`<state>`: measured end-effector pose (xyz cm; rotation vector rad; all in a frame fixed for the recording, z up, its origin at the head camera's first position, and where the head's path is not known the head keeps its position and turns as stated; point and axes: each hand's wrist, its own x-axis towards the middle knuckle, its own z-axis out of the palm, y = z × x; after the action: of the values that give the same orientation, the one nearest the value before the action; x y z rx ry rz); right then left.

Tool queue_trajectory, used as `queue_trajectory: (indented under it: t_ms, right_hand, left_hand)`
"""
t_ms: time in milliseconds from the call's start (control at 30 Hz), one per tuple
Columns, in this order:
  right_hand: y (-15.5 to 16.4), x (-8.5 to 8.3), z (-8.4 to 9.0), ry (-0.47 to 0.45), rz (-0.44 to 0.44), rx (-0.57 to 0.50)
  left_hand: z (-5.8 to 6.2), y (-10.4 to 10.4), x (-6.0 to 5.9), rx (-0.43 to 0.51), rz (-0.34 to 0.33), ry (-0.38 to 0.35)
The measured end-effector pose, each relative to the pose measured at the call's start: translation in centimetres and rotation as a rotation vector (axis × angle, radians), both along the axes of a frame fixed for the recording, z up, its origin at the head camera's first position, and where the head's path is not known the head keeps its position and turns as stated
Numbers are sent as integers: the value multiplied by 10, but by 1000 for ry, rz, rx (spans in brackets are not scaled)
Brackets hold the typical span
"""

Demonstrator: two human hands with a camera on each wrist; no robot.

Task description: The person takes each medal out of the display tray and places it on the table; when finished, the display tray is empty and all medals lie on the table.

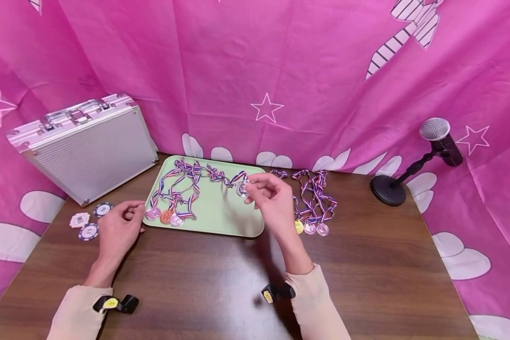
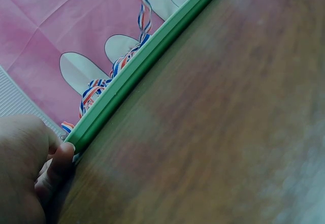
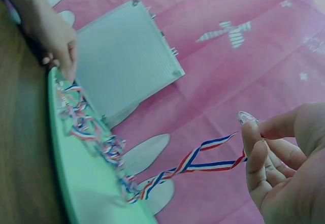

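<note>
— Fingers first: right hand (image 1: 268, 198) pinches a silver medal (image 1: 242, 188) between thumb and fingertips (image 3: 252, 132), raised above the far right part of the green tray (image 1: 221, 212). Confirm?

— Confirmed. Right wrist view shows the medal's clear edge at the fingertips, its red-white-blue ribbon (image 3: 195, 163) trailing down and left to the tray. Other fingers curl loosely beneath.

— Left hand (image 1: 119, 226)?

— Rests on the wooden table (image 1: 238, 283) at the tray's near left corner. Fingers curled inward; left wrist view puts the thumb (image 2: 63, 158) against the tray's rim (image 2: 142, 71). It looks to touch or steady the edge; whether it truly grips the rim, cannot tell.

— Tray contents?

— Three medals (image 1: 165, 216) lie in a row near the left front edge: one pinkish, one bronze, one silver. Their ribbons (image 1: 182, 182) tangle across the tray's far side.

— Off the tray?

— A second bunch of medals (image 1: 311, 228) with ribbons lies on the table just right of the tray, partly behind the right hand. Three poker chips (image 1: 89, 221) sit left of the left hand. Aluminium case (image 1: 85, 146) stands tilted against the pink backdrop (image 1: 323, 71), far left. Microphone on a small stand (image 1: 408, 170) at far right, well apart from the medals.

— Sleeves?

— Cream, both wrists, each with a black strap-on device.
</note>
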<state>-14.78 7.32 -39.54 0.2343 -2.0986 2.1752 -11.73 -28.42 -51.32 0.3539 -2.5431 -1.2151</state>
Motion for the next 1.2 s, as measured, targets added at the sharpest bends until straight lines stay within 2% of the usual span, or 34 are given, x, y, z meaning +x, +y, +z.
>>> queue_trajectory:
  t_ms: [367, 600, 700, 800, 967, 1067, 1200]
  right_hand:
    - [25, 15, 29, 34, -23, -82]
    - [70, 27, 62, 65, -113, -144]
    - [92, 25, 77, 86, -169, -165]
    - [114, 14, 87, 102, -223, -171]
    - [145, -24, 91, 193, -315, -163]
    - [161, -43, 82, 261, -400, -200]
    - [175, -49, 54, 276, -524, -220]
  left_hand:
    - [-1, 1, 0, 10, -5, -3]
    - [-1, 1, 0, 5, -3, -4]
    - [0, 0, 0, -3, -3, 1]
    - [1, 0, -1, -9, 6, 10]
    - [1, 0, -2, -5, 20, 23]
    - [0, -1, -2, -4, 12, 14]
    - [-1, -1, -2, 2, -2, -5]
